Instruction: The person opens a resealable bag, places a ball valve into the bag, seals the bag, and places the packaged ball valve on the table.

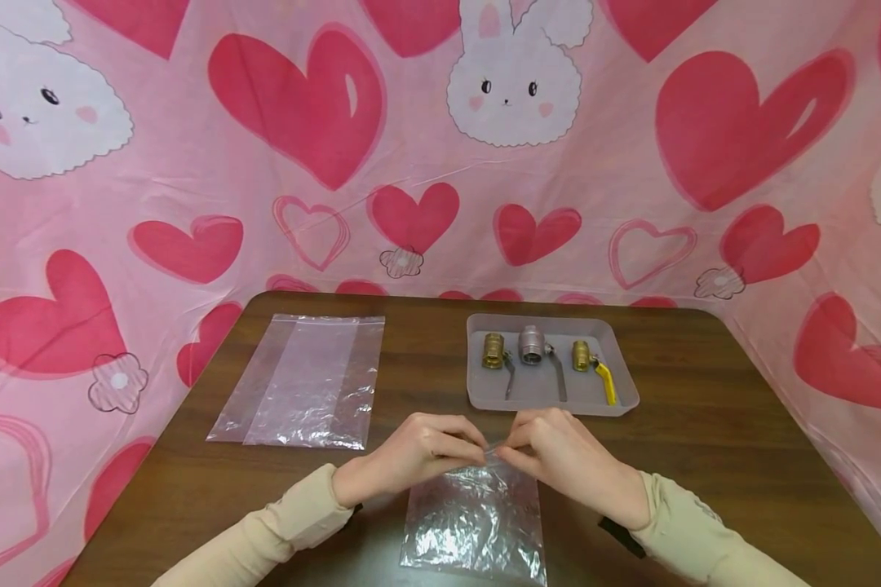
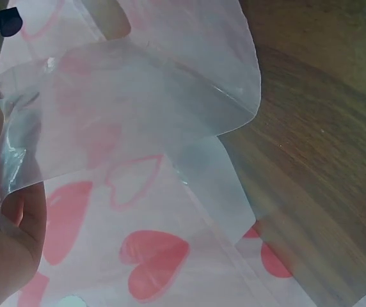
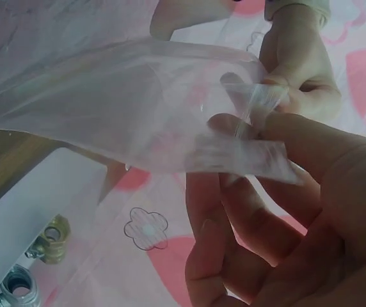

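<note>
A clear zip-top plastic bag (image 1: 473,522) hangs over the table's near part, its sealing edge at the top. My left hand (image 1: 426,448) pinches that edge between thumb and fingers. Close beside it, my right hand (image 1: 561,452) pinches the same edge from the other side. In the right wrist view the bag (image 3: 119,109) stretches leftward from the fingers, and the left hand (image 3: 304,64) holds it just behind the right hand (image 3: 266,224). Seen from the left wrist, the film of the bag (image 2: 119,109) spreads out from the left hand (image 2: 10,249); I cannot tell whether its mouth is parted.
Beyond the right hand stands a translucent tray (image 1: 477,402). In it lie a brass ball valve (image 1: 493,350), a silver ball valve (image 1: 532,346) and a smaller brass valve with a yellow handle (image 1: 608,383). Flat, overlapping clear bags (image 1: 301,383) lie on the wooden table's left.
</note>
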Demonstrator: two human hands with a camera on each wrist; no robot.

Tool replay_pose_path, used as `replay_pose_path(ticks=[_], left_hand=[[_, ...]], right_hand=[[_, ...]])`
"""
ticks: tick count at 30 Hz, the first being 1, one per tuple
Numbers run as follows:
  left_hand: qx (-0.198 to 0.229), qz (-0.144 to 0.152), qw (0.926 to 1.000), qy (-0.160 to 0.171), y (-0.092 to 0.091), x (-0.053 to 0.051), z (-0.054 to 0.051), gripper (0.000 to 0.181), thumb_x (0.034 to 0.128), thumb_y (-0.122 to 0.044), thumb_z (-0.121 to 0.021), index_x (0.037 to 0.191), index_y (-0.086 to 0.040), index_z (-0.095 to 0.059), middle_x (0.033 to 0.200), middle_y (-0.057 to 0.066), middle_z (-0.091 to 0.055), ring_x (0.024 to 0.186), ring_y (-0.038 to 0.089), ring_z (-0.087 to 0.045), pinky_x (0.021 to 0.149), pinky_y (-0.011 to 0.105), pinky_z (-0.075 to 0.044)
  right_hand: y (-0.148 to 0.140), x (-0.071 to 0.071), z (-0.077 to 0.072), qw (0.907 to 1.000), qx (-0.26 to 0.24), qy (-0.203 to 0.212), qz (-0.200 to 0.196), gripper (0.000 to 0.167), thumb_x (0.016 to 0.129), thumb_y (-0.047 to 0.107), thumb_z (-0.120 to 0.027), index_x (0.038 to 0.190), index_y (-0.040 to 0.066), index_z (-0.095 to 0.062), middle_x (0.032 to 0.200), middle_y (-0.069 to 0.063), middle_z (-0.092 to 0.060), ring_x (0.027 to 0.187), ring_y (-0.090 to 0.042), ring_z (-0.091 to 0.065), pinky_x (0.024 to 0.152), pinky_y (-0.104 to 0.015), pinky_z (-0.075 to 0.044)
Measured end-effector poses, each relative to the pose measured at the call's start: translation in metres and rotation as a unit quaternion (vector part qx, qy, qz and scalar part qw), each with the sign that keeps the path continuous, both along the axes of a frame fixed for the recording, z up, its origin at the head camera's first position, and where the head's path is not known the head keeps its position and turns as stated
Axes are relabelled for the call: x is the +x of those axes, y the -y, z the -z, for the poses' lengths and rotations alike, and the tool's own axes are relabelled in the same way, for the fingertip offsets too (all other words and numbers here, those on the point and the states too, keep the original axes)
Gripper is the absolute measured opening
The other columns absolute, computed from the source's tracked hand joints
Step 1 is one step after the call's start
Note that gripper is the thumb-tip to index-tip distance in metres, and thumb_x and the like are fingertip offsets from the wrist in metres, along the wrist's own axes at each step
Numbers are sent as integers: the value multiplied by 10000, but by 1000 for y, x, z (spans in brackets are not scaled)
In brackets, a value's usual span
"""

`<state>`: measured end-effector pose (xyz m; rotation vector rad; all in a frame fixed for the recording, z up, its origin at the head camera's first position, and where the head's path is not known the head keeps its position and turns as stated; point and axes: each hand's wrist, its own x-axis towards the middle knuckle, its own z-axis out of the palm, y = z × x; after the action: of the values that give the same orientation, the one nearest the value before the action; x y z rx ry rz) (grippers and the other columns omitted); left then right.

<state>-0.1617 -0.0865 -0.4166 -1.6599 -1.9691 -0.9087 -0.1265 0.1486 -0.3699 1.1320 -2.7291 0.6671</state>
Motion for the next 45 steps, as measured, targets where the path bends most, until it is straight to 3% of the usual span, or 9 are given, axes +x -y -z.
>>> replay_pose_path(ticks=[4,9,19,27,33,39,45], left_hand=[[-63,71,9998,-171,-1,1,0,124,853,-100,-761,964,-146,-793,1005,-18,-726,865,20,-694,772,16,-471],[-154,68,9987,-483,-3,3,1,120,871,-140,-753,973,-189,-792,1020,-34,-716,868,5,-685,782,30,-475],[-15,-322,9990,-314,-1,4,-3,93,824,-89,-793,904,-126,-764,917,-42,-701,822,11,-681,774,26,-485],[-294,-64,9976,-617,0,4,-4,62,862,-144,-768,913,-177,-780,954,-59,-698,853,-11,-670,802,36,-484],[-198,-106,9989,-407,-1,5,-2,77,849,-121,-778,921,-149,-776,954,-44,-705,849,-2,-678,803,24,-479],[-110,-343,9993,-118,4,2,-5,114,813,-67,-795,909,-112,-754,923,-39,-705,833,17,-686,793,26,-485],[-252,-194,9995,-38,7,4,-6,51,863,-103,-759,893,-143,-748,957,-24,-702,849,16,-683,793,21,-480]], right_hand=[[0,1,-3,9997,-36,221,54,9,824,187,-799,822,190,-808,727,111,-668,641,77,-567,549,-98,-444],[1,5,-5,9992,63,341,176,82,781,225,-838,849,188,-812,745,94,-667,629,76,-550,532,-106,-435],[-2,4,-6,9998,174,0,73,43,799,141,-819,782,170,-794,732,100,-667,617,67,-560,536,-98,-434],[-4,3,-6,9990,279,303,174,92,767,134,-844,851,153,-812,761,83,-683,625,31,-573,527,-122,-433],[-5,4,-8,9987,333,347,169,190,727,159,-875,903,128,-808,779,61,-676,623,31,-567,537,-118,-431],[-7,2,-9,9997,132,199,-79,97,785,100,-826,875,125,-803,771,70,-671,639,71,-559,556,-106,-457],[-9,2,-10,9996,105,262,-43,131,770,82,-833,895,109,-804,790,57,-687,647,66,-570,558,-106,-465]])
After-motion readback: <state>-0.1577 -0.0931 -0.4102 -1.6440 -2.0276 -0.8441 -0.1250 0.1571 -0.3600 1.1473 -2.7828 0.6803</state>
